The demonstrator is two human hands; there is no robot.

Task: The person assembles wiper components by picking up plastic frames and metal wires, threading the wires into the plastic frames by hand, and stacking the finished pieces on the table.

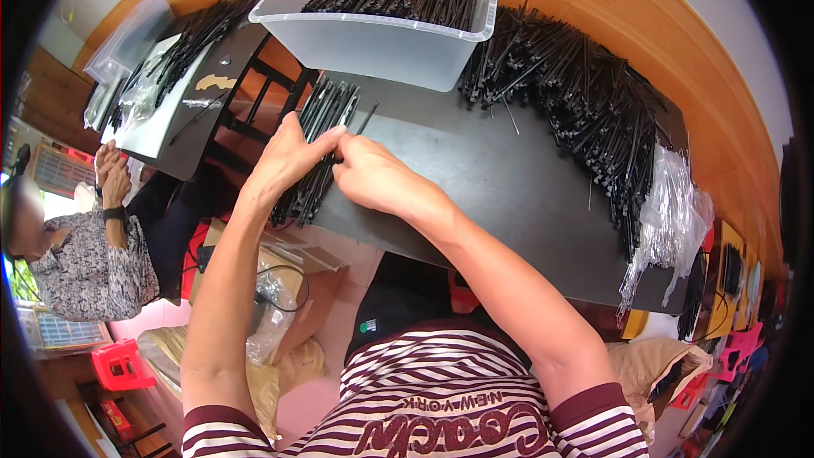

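Observation:
A bundle of thin black rods (332, 100) lies at the table's left edge, beneath and around both hands. My left hand (284, 157) is closed over the bundle, its thumb reaching right to meet my other hand. Closed in a pinch, my right hand (373, 174) presses against that thumb at the right side of the rods. Whatever either hand grips is hidden by the fingers. One loose rod (368, 118) sticks out just beyond my right hand.
A translucent plastic bin (381, 47) of black rods stands at the table's back. A large rod pile (568, 93) curves along the right, ending at a clear plastic bag (670, 212). At left, another person (93, 246) sits by a second table (191, 140). A cardboard box (297, 288) is below.

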